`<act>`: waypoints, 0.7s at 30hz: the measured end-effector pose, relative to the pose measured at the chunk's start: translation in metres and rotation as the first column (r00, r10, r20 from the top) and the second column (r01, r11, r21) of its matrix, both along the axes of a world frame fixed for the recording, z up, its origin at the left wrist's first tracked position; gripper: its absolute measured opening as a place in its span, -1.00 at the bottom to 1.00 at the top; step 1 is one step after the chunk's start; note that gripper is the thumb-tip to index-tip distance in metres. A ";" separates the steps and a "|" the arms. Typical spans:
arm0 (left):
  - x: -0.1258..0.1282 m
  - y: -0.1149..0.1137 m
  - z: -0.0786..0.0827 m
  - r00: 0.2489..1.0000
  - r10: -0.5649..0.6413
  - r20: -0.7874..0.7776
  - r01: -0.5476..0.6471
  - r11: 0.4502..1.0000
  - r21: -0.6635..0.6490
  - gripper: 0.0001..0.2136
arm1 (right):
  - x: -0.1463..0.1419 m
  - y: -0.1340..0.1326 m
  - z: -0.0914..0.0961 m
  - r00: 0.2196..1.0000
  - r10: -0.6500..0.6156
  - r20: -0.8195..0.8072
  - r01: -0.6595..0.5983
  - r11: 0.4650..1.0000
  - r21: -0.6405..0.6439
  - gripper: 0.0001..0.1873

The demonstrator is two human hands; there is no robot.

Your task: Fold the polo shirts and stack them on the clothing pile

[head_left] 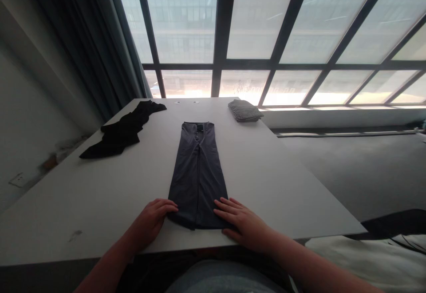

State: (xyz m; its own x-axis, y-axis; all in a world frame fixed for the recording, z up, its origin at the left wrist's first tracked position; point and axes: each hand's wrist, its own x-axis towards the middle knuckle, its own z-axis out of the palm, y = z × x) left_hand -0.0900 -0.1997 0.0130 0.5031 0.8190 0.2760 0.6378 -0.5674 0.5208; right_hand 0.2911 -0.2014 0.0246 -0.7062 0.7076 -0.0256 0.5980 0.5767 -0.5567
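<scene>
Folded garment: left hand at its left edge, maybe pinching, can't tell; right hand spread flat on its right

In front of me the dark grey-blue garment lies flat on the white tabletop, folded long and narrow, widening toward me, with small buttons at its notched far end and a dark line running down its middle.
</scene>
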 end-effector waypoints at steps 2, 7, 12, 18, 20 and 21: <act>-0.003 0.004 -0.005 1.000 -0.009 0.014 0.009 1.000 -0.012 -0.63 | 0.000 -0.004 -0.008 0.994 -0.078 -0.071 0.084 0.993 0.078 -0.38; -0.003 0.015 -0.016 0.988 0.149 -0.052 -0.149 0.989 -0.009 -0.75 | -0.002 0.000 -0.020 0.959 -0.222 -0.174 0.249 0.956 0.153 -0.33; -0.002 0.016 -0.011 0.989 0.096 -0.117 -0.102 0.993 -0.052 -0.67 | -0.004 0.005 -0.018 0.945 -0.261 -0.200 0.292 0.944 0.150 -0.25; 0.001 0.016 -0.002 0.975 -0.006 -0.222 0.003 1.000 -0.013 -0.43 | -0.008 0.011 -0.013 0.958 -0.255 -0.134 0.274 0.950 0.148 -0.36; 0.008 0.017 -0.002 0.980 0.011 -0.200 0.003 0.998 0.067 -0.49 | -0.008 0.014 -0.013 0.957 -0.206 -0.204 0.237 0.961 0.142 -0.51; 0.012 0.017 -0.003 0.984 -0.004 -0.176 0.021 0.996 0.091 -0.51 | -0.007 0.015 -0.013 0.950 -0.184 -0.251 0.220 0.968 0.124 -0.60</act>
